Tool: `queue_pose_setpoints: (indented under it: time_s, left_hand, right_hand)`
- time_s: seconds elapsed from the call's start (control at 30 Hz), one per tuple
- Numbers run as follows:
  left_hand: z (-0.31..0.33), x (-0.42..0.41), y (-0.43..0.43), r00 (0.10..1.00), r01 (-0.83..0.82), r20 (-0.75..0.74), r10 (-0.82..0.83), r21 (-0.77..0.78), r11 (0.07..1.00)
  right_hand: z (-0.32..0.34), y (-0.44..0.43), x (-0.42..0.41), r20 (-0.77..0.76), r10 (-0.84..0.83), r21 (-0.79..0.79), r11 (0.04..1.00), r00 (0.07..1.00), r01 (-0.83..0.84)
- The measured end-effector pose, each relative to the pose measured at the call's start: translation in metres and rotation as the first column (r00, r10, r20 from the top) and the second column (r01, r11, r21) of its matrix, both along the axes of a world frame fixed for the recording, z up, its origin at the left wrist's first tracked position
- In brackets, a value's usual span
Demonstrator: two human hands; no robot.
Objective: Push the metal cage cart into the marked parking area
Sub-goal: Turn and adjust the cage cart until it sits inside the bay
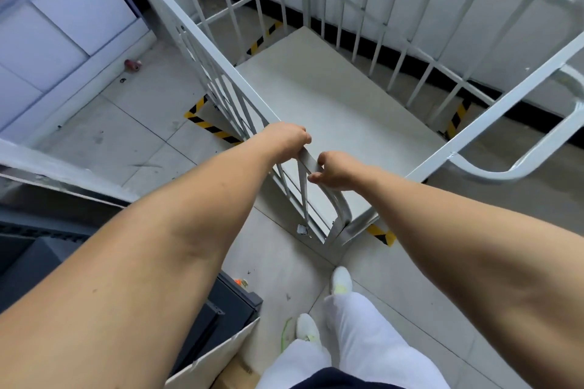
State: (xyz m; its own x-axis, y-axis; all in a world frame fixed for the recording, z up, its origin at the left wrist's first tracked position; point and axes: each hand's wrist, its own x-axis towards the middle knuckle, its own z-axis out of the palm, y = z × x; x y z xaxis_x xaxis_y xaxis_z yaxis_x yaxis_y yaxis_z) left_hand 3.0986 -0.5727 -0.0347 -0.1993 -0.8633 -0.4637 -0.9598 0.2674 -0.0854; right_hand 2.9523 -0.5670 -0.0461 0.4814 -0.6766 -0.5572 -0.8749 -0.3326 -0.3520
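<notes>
The white metal cage cart (331, 98) fills the middle of the view, its barred sides rising around an empty flat floor. My left hand (286, 136) grips the top rail of its near-left side. My right hand (336, 169) grips the same rail a little nearer the cart's rounded near corner. Yellow-and-black striped corner marks of the parking area lie on the floor at the cart's left (208, 125), near (380, 234), right (456, 118) and far (264, 38) corners. The cart floor sits roughly between those marks.
A white wall with a black skirting (410, 57) runs behind the cart. A pale cabinet (63, 28) stands at the left, with a small red can (132, 65) on the tiles beside it. Dark equipment and a cardboard box (215, 354) lie near my feet.
</notes>
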Motion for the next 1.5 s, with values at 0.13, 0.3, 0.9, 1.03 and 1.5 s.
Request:
queue_pose_setpoints:
  time_s: [0.13,0.3,0.9,1.03,1.5]
  left_hand:
    - [0.021,0.009,-0.032,0.998,-0.046,0.034,0.043,0.093,0.995]
    - [0.038,0.029,-0.071,0.988,-0.157,0.032,0.154,0.213,0.964]
    - [0.091,0.122,-0.285,0.913,0.356,0.108,-0.394,0.259,0.898]
    - [0.094,0.114,-0.300,0.892,0.427,0.043,-0.450,0.252,0.869]
    - [0.077,0.085,-0.323,0.633,0.763,-0.042,-0.773,0.205,0.613]
  right_hand:
    - [0.014,-0.033,0.009,-0.008,0.029,0.007,1.000,1.000,-0.029]
    - [0.029,-0.073,0.025,-0.036,0.078,0.037,0.996,0.996,-0.077]
    - [0.057,-0.221,0.135,-0.045,-0.434,0.076,0.897,0.900,0.436]
    - [0.059,-0.223,0.129,-0.065,-0.524,0.077,0.846,0.849,0.527]
    - [0.056,-0.205,0.125,-0.112,-0.818,0.030,0.564,0.564,0.825]
